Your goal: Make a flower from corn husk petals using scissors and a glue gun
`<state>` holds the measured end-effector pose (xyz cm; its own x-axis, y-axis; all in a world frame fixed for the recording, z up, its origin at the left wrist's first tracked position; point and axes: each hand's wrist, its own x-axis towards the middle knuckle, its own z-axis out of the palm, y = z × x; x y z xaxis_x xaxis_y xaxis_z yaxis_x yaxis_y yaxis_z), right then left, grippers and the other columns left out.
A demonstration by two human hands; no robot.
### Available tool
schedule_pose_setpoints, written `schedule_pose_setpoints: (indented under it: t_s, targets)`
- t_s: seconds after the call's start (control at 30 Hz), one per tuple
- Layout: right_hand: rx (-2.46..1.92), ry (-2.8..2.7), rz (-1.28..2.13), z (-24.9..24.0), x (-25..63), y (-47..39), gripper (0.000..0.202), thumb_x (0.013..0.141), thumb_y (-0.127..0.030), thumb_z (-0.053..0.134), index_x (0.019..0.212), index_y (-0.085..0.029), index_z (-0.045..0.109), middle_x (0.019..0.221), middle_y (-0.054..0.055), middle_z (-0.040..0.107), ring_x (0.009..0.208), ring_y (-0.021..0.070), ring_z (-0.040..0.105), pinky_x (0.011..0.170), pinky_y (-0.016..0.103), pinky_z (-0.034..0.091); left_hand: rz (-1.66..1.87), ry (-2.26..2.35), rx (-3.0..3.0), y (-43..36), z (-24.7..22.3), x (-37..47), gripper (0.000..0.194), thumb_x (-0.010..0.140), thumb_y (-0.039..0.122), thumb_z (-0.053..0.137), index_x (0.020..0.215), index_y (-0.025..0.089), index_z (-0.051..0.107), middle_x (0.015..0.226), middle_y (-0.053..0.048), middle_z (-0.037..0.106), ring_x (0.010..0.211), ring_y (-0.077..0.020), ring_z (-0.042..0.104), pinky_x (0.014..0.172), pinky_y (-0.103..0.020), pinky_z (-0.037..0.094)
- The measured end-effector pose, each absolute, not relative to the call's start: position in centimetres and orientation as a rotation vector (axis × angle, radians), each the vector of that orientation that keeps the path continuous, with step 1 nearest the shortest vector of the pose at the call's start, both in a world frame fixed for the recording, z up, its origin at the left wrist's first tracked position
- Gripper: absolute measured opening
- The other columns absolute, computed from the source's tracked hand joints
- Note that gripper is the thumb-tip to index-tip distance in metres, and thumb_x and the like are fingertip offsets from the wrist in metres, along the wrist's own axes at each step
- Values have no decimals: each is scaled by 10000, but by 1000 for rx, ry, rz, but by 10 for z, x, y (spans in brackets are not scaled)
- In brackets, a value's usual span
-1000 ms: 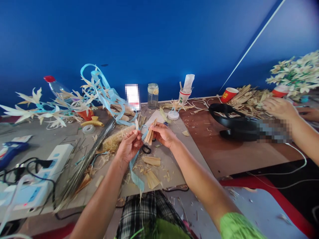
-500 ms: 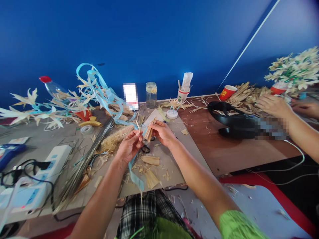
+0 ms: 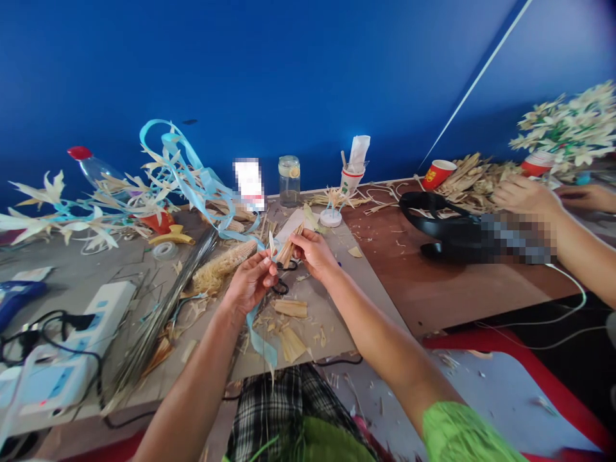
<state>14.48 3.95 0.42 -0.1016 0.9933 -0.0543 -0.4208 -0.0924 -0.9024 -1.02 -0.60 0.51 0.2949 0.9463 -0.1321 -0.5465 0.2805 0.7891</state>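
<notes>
Husk bundle (image 3: 287, 253): found where?

Near the centre of the frame, above the tabletop (image 3: 353, 321). Pinched between thumb and fingers of the right hand (image 3: 312, 253), with splayed ends turned downward.

And the left hand (image 3: 250, 276)?

Just beside, pinching a pale pointed piece (image 3: 271, 242) nearly upright between thumb and forefinger, with the other fingers curled. Close to the bundle; touching or apart, too small to tell.

Below that?

Close under the hands, 2 black loops (image 3: 280, 288). Toward the lower centre, a light blue ribbon (image 3: 264, 346) trailing downward, with loose husk pieces (image 3: 290, 308) to the right.

Off to the left?

A corn cob (image 3: 238, 256) at centre left, near a bundle of thin wires (image 3: 161, 311). At lower left, a white power strip (image 3: 115, 301) with black plugs. At upper left, blue ribbon loops (image 3: 206, 183) among pale petals (image 3: 22, 223).

Farther back?

A glass jar (image 3: 289, 186) and a cup (image 3: 351, 184) with white paper, just above centre.

And at right?

A red cup (image 3: 439, 174) beside a husk heap (image 3: 474, 183), plus a co-worker's hand (image 3: 529, 197); gripping or not, impossible to tell.
</notes>
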Motion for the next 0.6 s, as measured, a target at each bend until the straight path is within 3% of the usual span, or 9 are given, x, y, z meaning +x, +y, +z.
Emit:
schedule_pose_setpoints:
  t_s: [0.6]
  targets:
    - [-877,-905,1483,1,143,41,275,592,-374,722,611,-167,542,479,-62,447,433,48,346,447,208,265,1043,813,720,-6,3,-7,209,670,207,730,811,109,610,551,6,561,400,-36,429,427,-156,325]
